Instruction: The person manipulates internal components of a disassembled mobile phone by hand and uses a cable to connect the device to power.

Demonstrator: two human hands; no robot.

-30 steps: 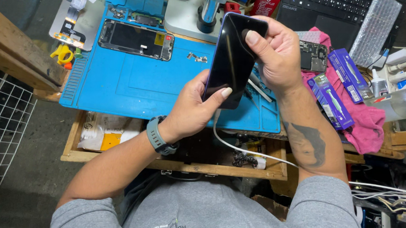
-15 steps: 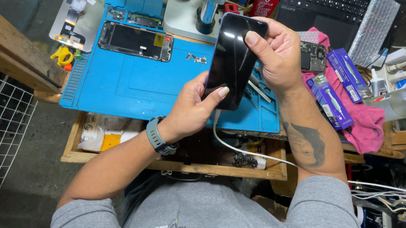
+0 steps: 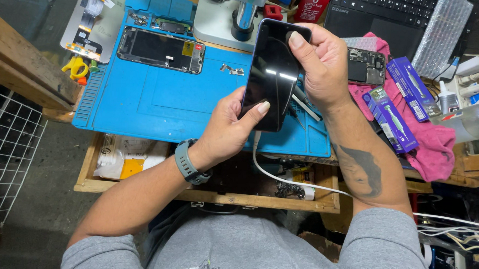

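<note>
I hold a black phone with a dark glossy screen upright over the blue work mat. My left hand grips its lower end, thumb pressed on the glass. Gripping the top end is my right hand, with its thumb on the upper screen. A white cable hangs from the phone's bottom and runs off to the right.
An opened phone body lies at the mat's far left, a loose display panel beyond it. A microscope base, a laptop keyboard, a pink cloth with blue tool boxes and an open wooden drawer surround the mat.
The phone has tilted slightly, its top edge shifting left in my hands. Both hands keep their grip.
</note>
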